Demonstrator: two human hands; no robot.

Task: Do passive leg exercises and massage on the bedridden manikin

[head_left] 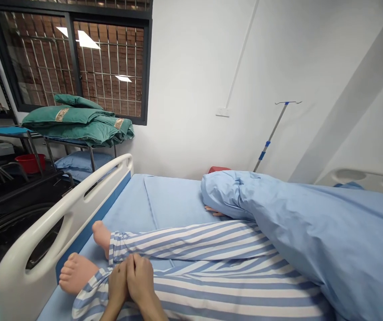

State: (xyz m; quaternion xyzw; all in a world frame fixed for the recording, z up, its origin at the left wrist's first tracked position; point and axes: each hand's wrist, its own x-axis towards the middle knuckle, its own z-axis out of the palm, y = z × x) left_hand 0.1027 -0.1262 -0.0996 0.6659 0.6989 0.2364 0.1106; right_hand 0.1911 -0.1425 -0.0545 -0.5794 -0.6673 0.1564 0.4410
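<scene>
Left hand: I have it curled narrow, knuckles up, over the near lower leg of the striped trousers; I cannot tell whether it pinches cloth.
Right hand: bunched narrow too, touching my other hand along the thumb side; its grip is hidden from me.
Striped trousers: under both my hands, stretching away to their right.
Near foot: bare, just left of my hands, toes up.
Far foot: bare, beyond my hands and slightly left.
Blue quilt: right of my hands, over the trousers' upper end; part of another hand shows at its edge.
Footboard: left of my hands, past the feet.
Drip stand: well beyond my hands, to the right.
</scene>
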